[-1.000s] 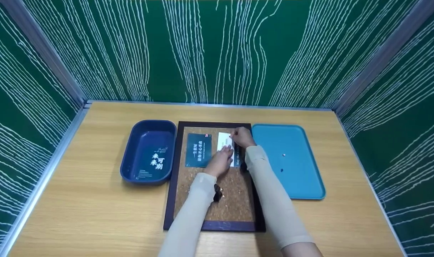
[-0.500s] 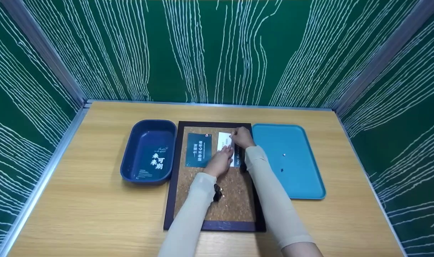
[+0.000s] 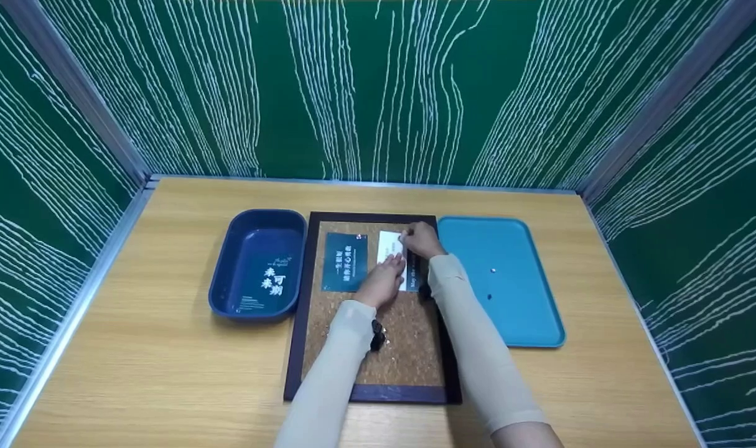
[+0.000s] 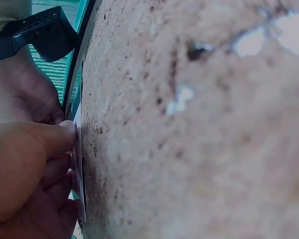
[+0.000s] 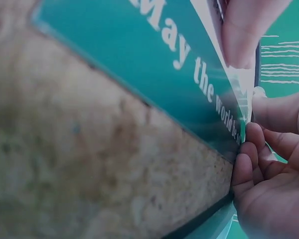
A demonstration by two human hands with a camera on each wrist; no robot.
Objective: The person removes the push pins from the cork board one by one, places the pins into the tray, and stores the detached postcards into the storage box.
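A white-and-green card [image 3: 390, 244] lies on a framed corkboard [image 3: 371, 361], its green part lettered "May the world" in the right wrist view. My left hand [image 3: 382, 281] presses the card flat with its fingers spread over the lower middle. At the card's upper edge, my right hand [image 3: 422, 239] pinches a small pushpin [image 5: 259, 92] with thumb and index finger, its other fingers resting by the card's edge. The fingers hide most of the pin. Left of this card lies a green card [image 3: 345, 262] with a small pin [image 3: 359, 236] near its top right corner.
On the left, a dark blue basin [image 3: 219, 292] holds another green printed card [image 3: 267, 283]. A light blue tray [image 3: 527, 317] on the right carries a pale pin [image 3: 493, 270] and a dark one [image 3: 490, 297]. Everything rests on a wooden table [image 3: 135, 348] between green walls.
Both hands keep nearly the same places on the card. The right fingertips shift only slightly around the pin.
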